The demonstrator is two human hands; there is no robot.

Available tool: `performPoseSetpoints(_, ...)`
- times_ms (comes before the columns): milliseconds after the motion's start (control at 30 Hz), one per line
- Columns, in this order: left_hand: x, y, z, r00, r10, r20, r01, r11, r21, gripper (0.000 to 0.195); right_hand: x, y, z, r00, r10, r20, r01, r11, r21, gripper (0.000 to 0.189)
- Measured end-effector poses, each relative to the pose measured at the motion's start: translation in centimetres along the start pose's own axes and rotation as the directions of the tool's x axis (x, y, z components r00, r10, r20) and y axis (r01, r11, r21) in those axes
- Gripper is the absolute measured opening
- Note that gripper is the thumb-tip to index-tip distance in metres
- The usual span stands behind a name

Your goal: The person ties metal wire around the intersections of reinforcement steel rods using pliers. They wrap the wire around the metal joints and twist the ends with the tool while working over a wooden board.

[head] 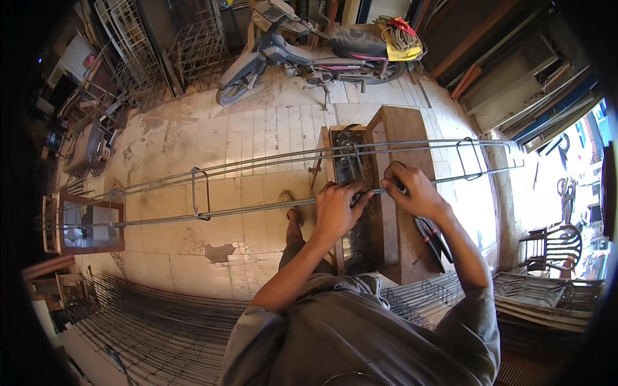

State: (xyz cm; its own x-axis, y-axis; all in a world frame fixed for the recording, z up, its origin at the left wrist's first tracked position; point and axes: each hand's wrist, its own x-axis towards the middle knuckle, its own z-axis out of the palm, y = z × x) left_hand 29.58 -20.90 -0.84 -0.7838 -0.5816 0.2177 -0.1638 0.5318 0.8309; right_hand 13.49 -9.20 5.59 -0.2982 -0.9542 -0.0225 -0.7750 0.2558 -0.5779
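Note:
A long cage of thin steel reinforcing bars (260, 207) stretches across the view, with square wire stirrups (202, 193) around its bars at intervals. On the near bar, at the middle, are both hands. The fingers of my left hand (340, 207) close around this bar near a stirrup. My right hand (415, 190) is just to the right, its thumb and fingers pinched together at the bar; whether they hold a tie wire cannot be told. Beneath the cage stands a wooden box (410, 144). Pliers or cutters with red and black handles (434, 243) lie on its near right part.
A motorcycle (309, 53) stands at the far side, with coiled rope (400, 38) on its seat. Bundled steel bars (169, 318) lie at the lower left. A glass-fronted wooden cabinet (91, 250) is under the cage's left end. A chair (555, 248) stands at the right.

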Motion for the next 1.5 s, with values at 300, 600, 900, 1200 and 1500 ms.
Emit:
performPoseSetpoints(300, 1.2, -1.2, -0.9, 0.993, -0.007, 0.122, 0.024, 0.99, -0.139, 0.022, 0.7, 0.6, 2.0, 0.981, -0.167, -0.094, 0.185, 0.955, 0.231, 0.024)
performPoseSetpoints(600, 2.1, -0.8, -1.8, 0.98, 0.017, 0.198, 0.014, 0.987, -0.157, 0.023, 0.9, 0.9, 2.2, 0.976, -0.197, -0.096, 0.203, 0.978, 0.056, 0.014)
performPoseSetpoints(900, 3.2, -2.4, -2.4, 0.941, 0.13, 0.313, -0.091, 0.986, -0.138, 0.045, 0.6, 1.1, 2.8, 0.939, -0.323, -0.114, 0.306, 0.941, -0.144, 0.015)
performPoseSetpoints(1200, 3.8, -3.4, -2.1, 0.928, 0.109, 0.357, -0.012, 0.964, -0.265, 0.033, 0.0, 2.6, 4.1, 0.931, -0.33, -0.155, 0.307, 0.939, -0.155, 0.021)
performPoseSetpoints(1500, 4.6, -2.7, -2.7, 0.919, 0.176, 0.353, -0.131, 0.98, -0.147, 0.025, -0.2, 0.9, 3.2, 0.965, -0.241, -0.107, 0.232, 0.969, -0.087, 0.02)
